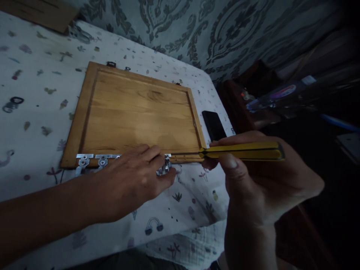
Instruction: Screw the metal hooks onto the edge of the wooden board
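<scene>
A wooden cabinet door (140,116) with a framed panel lies flat on the table. Metal hinges (102,161) are fixed in a row along its near edge. My left hand (137,172) rests over that edge, with thumb and fingers closed round another hinge (164,168); the fingers partly cover it. My right hand (258,180) grips a screwdriver (242,151) by its yellow and black handle. It is held nearly level, with its thin shaft pointing left toward the hinge at my left hand. Whether the tip touches a screw is too small to tell.
A patterned white cloth (36,123) covers the table. Right of the door lies a black phone (213,125). At the back left are a cardboard box (42,13) and loose metal pieces (80,33). A clear plastic package (281,93) is beyond the table's right edge.
</scene>
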A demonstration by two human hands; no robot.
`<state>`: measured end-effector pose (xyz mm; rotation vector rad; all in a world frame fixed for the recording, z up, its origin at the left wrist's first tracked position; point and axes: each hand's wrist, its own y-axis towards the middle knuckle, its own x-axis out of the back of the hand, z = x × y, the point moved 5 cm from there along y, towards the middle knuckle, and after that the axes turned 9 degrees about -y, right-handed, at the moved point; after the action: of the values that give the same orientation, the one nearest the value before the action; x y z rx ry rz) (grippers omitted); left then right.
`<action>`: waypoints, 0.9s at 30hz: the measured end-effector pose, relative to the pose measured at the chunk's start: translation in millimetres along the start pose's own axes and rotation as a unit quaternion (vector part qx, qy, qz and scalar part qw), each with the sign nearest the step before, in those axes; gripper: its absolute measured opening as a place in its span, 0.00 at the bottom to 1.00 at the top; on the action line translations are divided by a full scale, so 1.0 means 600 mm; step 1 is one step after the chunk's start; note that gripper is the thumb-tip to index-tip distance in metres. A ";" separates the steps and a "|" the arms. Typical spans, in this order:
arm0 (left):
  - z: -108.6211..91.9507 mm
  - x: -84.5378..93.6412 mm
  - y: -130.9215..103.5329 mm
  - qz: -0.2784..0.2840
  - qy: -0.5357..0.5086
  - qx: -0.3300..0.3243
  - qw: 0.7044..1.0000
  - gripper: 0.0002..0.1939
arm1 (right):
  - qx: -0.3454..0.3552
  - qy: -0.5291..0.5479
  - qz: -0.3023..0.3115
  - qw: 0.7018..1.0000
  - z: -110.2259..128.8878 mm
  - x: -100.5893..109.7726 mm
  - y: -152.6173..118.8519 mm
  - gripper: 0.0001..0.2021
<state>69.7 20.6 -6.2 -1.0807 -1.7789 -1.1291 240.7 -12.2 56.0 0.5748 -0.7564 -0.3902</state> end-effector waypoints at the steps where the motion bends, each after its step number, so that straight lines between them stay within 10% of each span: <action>1: 0.000 0.000 0.000 -0.001 -0.002 -0.001 1.000 0.20 | 0.011 0.002 -0.004 1.000 0.002 -0.001 0.001 0.08; 27: 0.001 0.001 0.002 0.003 -0.005 0.003 1.000 0.22 | 0.013 0.004 0.036 0.999 0.006 -0.012 0.001 0.09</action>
<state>70.4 21.8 -5.8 -1.0893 -1.7845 -1.1156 233.2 -9.2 54.6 0.5723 -0.7738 -0.3126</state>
